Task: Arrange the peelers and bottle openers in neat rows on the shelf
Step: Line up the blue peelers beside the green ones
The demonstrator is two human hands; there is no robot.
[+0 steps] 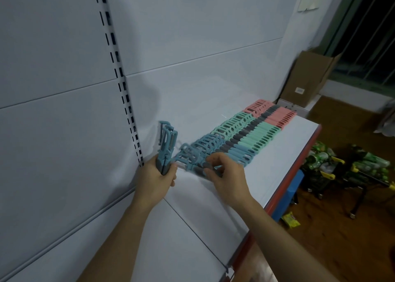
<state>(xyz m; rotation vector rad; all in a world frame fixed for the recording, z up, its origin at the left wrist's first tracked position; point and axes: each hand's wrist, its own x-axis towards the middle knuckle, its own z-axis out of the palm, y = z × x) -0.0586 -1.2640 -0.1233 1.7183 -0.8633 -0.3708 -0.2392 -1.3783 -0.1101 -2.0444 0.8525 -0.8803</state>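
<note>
We look down on a white metal shelf (277,164) with a red front edge strip (298,174), backed by white wall panels (192,35) and a slotted white upright (119,76) left of centre. Right of centre, a long row of plastic peelers (245,136) lies flat on the shelf, banded blue nearest us, then mint green, then pink at the far end, with dark grey grips forming a stripe through the middle. At lower centre our left hand (154,179) is clamped round the grey handles of a bunch of blue peelers (166,140), which stand upright with their heads up. Our right hand (226,174) sits at the near end of the row, thumb and curled fingers closed on the grey handle of a blurred blue peeler (183,159). On the right of the frame, a brown cardboard box (307,78) stands beyond the shelf's end, below a dark window (367,46). On the wooden floor (342,228) sit a blue stool (292,187), packs of green bottles on wheeled trolleys (320,159) and a yellow-green packet (290,219). Motion blur smears the peelers around our right fingertips, so we cannot separate them. Our forearms are cut off at the bottom edge, and the trolleys run out of frame at the right.
</note>
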